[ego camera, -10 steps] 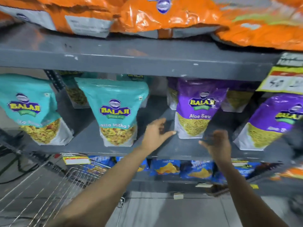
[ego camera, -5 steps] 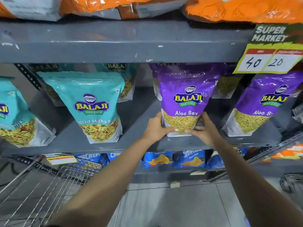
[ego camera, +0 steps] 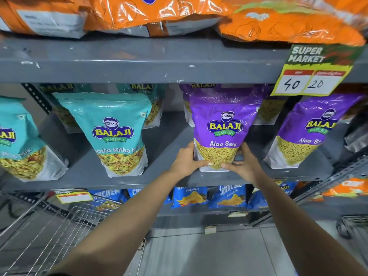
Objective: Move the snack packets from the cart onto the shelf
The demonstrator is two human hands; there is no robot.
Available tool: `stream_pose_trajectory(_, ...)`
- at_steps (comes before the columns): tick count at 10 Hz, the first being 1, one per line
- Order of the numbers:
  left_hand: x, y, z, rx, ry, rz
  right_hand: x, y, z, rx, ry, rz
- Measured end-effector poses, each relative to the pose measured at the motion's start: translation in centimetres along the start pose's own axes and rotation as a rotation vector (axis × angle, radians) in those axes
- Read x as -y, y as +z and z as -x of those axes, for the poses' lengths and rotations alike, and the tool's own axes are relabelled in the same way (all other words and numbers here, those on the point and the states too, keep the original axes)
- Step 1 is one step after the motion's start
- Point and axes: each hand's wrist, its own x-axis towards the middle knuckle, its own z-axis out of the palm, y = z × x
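A purple Aloo Sev packet (ego camera: 225,124) stands upright on the grey middle shelf (ego camera: 169,180). My left hand (ego camera: 186,161) grips its lower left corner and my right hand (ego camera: 244,164) grips its lower right corner. Another purple Aloo Sev packet (ego camera: 310,132) stands to the right, with more purple packets behind. A teal Khatta Mitha Mix packet (ego camera: 117,132) stands to the left, and a second teal packet (ego camera: 18,144) is at the far left. The wire cart (ego camera: 49,232) is at the lower left; no packets show inside it.
Orange packets (ego camera: 278,22) lie on the upper shelf. A price tag (ego camera: 310,74) reading 40 and 20 hangs at the upper right. Blue chip packets (ego camera: 211,197) fill the lower shelf. Another wire basket (ego camera: 352,226) sits on the tiled floor at the right.
Both hands were open and apart in front of the shelf; they have since closed on the base of the purple Aloo Sev packet. My view has shifted left and slightly closer.
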Motion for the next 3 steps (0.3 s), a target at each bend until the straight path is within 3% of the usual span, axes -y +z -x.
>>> stream_pose_trajectory(2, -0.2, -0.3, 0.6, 0.015, -0.036, 0.06, 0.1, 0.1, 0.3, 0.007, 0.038, -0.023)
stream_pose_trajectory(3, -0.5, -0.4, 2.7, -0.098, 0.012, 0.123, -0.3, 0.6, 1.8, -0.147, 0.018, -0.084)
